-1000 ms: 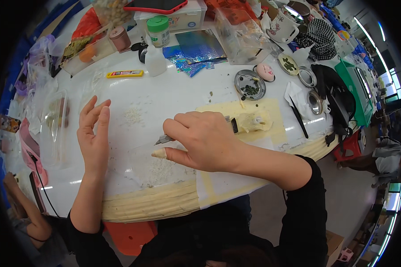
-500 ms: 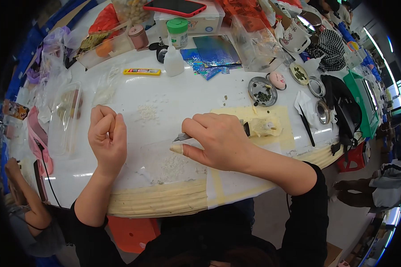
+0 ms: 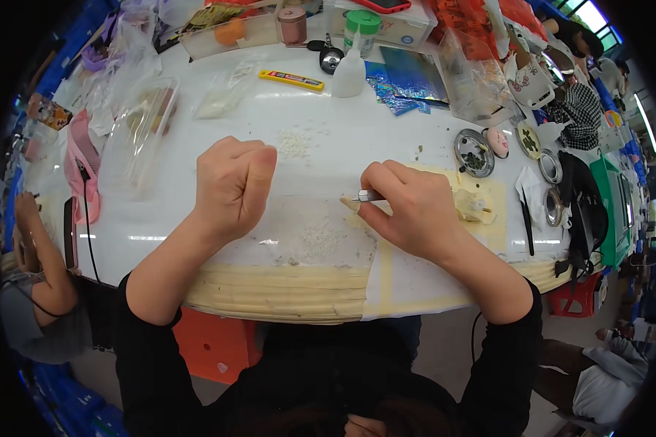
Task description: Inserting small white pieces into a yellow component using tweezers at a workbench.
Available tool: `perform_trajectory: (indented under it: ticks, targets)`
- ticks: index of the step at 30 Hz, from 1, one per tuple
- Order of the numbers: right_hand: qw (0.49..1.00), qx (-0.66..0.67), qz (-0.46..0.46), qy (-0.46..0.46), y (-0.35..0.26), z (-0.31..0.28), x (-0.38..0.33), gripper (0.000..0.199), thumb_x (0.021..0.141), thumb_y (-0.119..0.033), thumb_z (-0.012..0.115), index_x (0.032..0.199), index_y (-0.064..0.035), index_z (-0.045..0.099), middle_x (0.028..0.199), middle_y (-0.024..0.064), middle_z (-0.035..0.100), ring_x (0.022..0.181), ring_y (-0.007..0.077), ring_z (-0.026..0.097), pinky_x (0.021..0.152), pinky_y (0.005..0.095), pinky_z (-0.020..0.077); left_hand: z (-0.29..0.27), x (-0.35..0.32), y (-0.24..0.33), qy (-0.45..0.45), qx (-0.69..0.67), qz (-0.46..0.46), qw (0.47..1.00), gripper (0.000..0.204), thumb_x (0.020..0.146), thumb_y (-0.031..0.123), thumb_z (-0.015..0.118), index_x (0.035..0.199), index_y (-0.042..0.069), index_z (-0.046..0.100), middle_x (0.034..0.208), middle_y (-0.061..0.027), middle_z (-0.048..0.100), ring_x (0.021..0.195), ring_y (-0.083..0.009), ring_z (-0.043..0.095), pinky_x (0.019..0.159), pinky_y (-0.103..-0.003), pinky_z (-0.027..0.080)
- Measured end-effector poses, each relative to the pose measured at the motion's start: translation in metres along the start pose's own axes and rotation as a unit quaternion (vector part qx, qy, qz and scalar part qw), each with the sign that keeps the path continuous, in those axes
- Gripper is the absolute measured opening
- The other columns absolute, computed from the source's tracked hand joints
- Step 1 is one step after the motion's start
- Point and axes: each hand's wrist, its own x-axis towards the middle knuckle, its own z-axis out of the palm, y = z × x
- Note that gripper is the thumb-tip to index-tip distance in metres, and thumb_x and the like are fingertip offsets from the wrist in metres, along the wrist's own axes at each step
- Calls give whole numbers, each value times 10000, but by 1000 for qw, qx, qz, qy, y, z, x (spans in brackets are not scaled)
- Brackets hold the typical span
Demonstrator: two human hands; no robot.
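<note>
My left hand (image 3: 233, 188) is raised over the table in a fist, thumb pressed against the curled fingers. Whatever it may hold is hidden. To its right, my right hand (image 3: 415, 211) closes around a slim silver metal tool (image 3: 370, 195); most of the tool is covered by the fingers, so its kind is unclear. A pale yellowish cover (image 3: 350, 204) wraps the right thumb's tip. Small white bits (image 3: 317, 240) lie scattered on the table between the hands, near its front edge. Farther back is another patch of white bits (image 3: 295, 143).
Behind the hands stand a white squeeze bottle (image 3: 350, 76), a yellow cutter (image 3: 291, 80) and shiny blue sheets (image 3: 415, 73). At right are a round metal dish (image 3: 474, 153) with dark bits, a black brush-like stick (image 3: 527, 222) and a crumpled yellowish piece (image 3: 474, 206). Clear plastic boxes (image 3: 142, 135) sit left.
The view has shifted, so the table appears lower and farther right before. Both hands now show farther right in the picture; the right has turned, showing less of the silver tool. Both remain closed.
</note>
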Motion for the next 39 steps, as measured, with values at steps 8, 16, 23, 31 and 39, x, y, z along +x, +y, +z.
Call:
perform_trajectory:
  ticks: [8, 16, 23, 31, 39]
  targets:
    - [999, -5, -26, -33, 2, 6, 2, 242, 737, -159, 742, 852, -116, 534, 713, 24, 541, 563, 226, 581, 475, 343, 433, 10, 5, -3, -14, 51, -44, 998, 201, 960, 82, 503, 1058, 32, 671, 866, -100, 664, 663, -214, 607, 621, -300, 478]
    - [999, 0, -26, -41, 3, 2, 4, 209, 713, -135, 740, 821, -113, 563, 706, 25, 534, 536, 233, 565, 470, 342, 430, 11, 3, -3, -45, 27, -94, 994, 594, 837, 71, 700, 1393, 144, 505, 952, -67, 705, 629, -163, 605, 587, -273, 501]
    - [998, 2, -22, -51, 2, 0, 4, 186, 694, -72, 726, 800, -104, 577, 689, 27, 534, 540, 211, 567, 480, 329, 428, 14, 1, -9, -3, 12, -52, 999, 271, 819, 82, 729, 1089, 91, 703, 822, -69, 698, 606, -171, 599, 562, -278, 485]
    - [995, 49, -17, -89, 2, 1, 4, 198, 721, -61, 704, 891, -123, 624, 805, 13, 574, 630, 226, 606, 531, 336, 471, 4, 10, -6, -18, 81, 44, 996, 34, 805, 79, 724, 831, 65, 706, 713, -39, 608, 725, -218, 594, 628, -332, 481]
    - [984, 119, -16, -135, -4, 9, 8, 253, 728, -39, 685, 957, -142, 662, 885, -2, 599, 708, 223, 632, 581, 341, 496, 11, 11, -5, 26, 94, 71, 993, 385, 756, 16, 727, 1130, 94, 690, 953, -69, 668, 944, -268, 616, 786, -363, 508]
